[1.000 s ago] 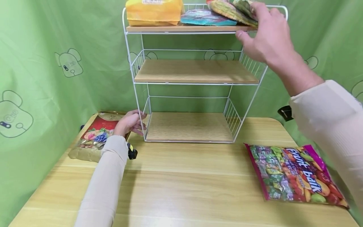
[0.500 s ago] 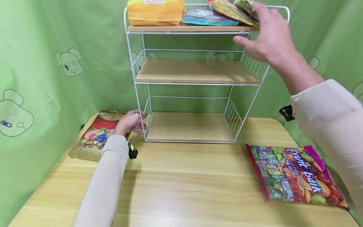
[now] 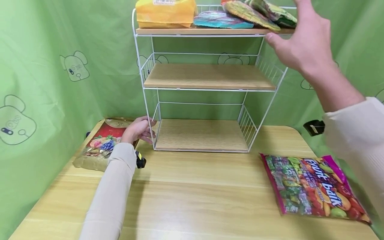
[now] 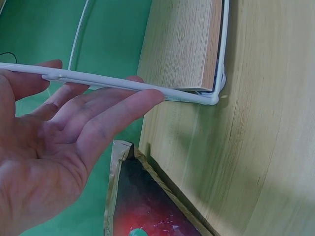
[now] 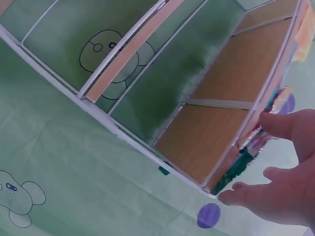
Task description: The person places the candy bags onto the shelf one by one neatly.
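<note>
The right hand (image 3: 309, 43) is spread wide at the right end of a top shelf, thumb well apart from the fingers. The green snack packet (image 3: 277, 14) lies on that shelf just to the left of the hand. In the right wrist view, packet edges show beside the thumb and fingers; whether the hand touches them cannot be told. The left hand (image 3: 139, 130) rests with loosely extended fingers against the near left upright of the white wire rack (image 3: 210, 76), low down by the wooden table (image 3: 192, 200).

The right hand's fingertips run out of the top of the head view, and the shelf's right end is partly behind the hand. The tops of the orange bag (image 3: 165, 15) and the green packet are cut off. A scrap of red wrapper shows behind the yellow-green packet (image 3: 252, 15), too little to identify.

The rack's top shelf bears, from left to right, the orange bag, a flat blue packet (image 3: 222, 20), the tilted yellow-green packet and the green one overlapping it. To the rack's left lies a red-and-gold bag (image 3: 106, 140) printed with fruit, partly behind the left hand. Near right, a pink-edged "fruit" candy bag (image 3: 318, 190) shows wrapped sweets through its clear left part.
</note>
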`<state>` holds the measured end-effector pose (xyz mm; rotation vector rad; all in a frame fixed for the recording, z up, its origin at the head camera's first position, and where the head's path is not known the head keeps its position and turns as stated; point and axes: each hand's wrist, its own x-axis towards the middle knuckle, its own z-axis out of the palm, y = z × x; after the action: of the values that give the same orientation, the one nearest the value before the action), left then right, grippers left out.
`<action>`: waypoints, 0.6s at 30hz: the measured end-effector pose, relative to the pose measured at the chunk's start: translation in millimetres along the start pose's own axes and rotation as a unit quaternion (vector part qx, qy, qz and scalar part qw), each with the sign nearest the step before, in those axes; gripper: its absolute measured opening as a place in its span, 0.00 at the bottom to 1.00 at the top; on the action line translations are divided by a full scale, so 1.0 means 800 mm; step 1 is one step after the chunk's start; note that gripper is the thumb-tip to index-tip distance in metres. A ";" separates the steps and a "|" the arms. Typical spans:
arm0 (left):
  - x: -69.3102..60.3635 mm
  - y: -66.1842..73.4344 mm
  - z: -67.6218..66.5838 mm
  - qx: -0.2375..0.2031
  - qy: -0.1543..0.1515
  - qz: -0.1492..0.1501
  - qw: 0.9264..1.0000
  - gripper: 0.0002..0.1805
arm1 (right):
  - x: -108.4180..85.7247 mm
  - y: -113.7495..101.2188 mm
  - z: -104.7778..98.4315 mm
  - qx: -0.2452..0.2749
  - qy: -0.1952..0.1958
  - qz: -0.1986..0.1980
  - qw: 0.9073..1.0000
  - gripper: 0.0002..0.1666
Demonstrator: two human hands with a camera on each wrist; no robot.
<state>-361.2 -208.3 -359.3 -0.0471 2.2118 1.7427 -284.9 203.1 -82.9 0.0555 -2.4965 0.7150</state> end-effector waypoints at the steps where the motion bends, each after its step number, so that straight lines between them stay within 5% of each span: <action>1: 0.000 0.000 0.000 0.000 0.000 0.000 1.000 0.24 | -0.005 0.002 -0.002 0.003 0.001 0.002 1.000 0.49; 9: -0.003 0.001 -0.005 -0.001 -0.002 0.000 1.000 0.26 | -0.043 0.042 -0.009 -0.017 -0.058 0.005 0.998 0.46; 18: -0.003 -0.001 -0.005 -0.002 0.000 -0.005 1.000 0.27 | -0.081 0.147 0.022 -0.079 -0.134 0.012 0.988 0.45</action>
<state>-359.9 -212.5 -358.7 -0.0601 2.2049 1.7414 -259.4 288.9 -184.9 0.0692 -2.8080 0.5473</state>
